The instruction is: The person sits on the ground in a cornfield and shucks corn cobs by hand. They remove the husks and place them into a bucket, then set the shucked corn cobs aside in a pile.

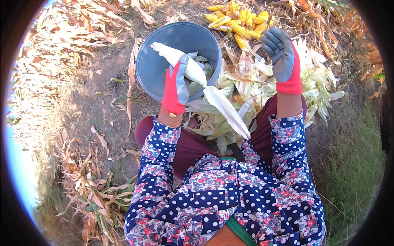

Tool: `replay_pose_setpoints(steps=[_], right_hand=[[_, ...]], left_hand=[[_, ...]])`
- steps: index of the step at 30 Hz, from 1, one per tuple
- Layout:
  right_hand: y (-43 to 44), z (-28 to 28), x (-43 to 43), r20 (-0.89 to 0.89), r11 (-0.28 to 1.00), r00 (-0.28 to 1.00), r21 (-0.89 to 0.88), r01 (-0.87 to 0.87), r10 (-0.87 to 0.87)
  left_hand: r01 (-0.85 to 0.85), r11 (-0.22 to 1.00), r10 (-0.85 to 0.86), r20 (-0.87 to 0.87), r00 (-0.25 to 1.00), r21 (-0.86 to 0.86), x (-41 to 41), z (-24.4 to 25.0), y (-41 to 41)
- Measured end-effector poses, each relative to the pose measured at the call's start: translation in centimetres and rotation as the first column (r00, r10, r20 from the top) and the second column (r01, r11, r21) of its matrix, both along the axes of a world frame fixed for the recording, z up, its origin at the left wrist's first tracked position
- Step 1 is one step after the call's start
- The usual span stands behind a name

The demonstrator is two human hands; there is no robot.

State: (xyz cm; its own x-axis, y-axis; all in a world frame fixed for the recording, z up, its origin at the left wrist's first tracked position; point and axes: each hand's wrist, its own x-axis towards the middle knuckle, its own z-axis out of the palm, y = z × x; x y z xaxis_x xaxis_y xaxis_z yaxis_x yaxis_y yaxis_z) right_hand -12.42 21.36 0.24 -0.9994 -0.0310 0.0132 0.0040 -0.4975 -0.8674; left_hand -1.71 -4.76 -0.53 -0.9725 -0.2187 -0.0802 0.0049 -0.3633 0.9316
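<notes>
My left hand, in a red and grey work glove, grips an ear of corn in its pale husk above a grey plastic bucket. One long husk leaf hangs from the ear towards my lap. Inside the bucket lie more pale green and whitish pieces, partly hidden by the ear and my hand. My right hand, gloved alike, is raised palm up with nothing in it, over the right part of a heap of stripped corn husks. Husked yellow corn cobs lie in a pile beyond the heap.
The husk heap reaches from the bucket's right side to between my knees. Dry corn leaves cover the ground at the upper left, with more dry stalks and leaves at the lower left. Green grass grows at the right.
</notes>
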Motion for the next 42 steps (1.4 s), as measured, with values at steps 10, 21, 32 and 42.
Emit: replay_pose_setpoints(steps=[10, 21, 32, 42], right_hand=[[-9.8, -4.4, 9.2, -0.051, 0.448, 0.711, 0.807, -0.385, 0.702], [-5.9, -4.6, 6.3, 0.041, -0.038, 0.562, 0.999, -0.016, 0.826], [-6.6, -1.1, 5.1, -0.066, 0.728, 0.852, 0.555, -0.402, 0.52], [-7.1, -0.8, 5.8, 0.093, 0.818, 0.829, 0.134, -0.559, 0.552]], left_hand=[[-0.067, 0.997, 0.062, -0.096, 0.993, -0.049, 0.3, 0.1, 1.2], [0.072, 0.822, -0.119, -0.047, 0.992, -0.565, 2.0, -1.1, 0.2], [0.065, 0.575, -0.155, -0.03, 0.987, -0.816, 2.8, 0.1, 2.9], [0.264, 0.858, -0.27, 0.049, 0.962, -0.44, 3.0, -0.4, 2.1]])
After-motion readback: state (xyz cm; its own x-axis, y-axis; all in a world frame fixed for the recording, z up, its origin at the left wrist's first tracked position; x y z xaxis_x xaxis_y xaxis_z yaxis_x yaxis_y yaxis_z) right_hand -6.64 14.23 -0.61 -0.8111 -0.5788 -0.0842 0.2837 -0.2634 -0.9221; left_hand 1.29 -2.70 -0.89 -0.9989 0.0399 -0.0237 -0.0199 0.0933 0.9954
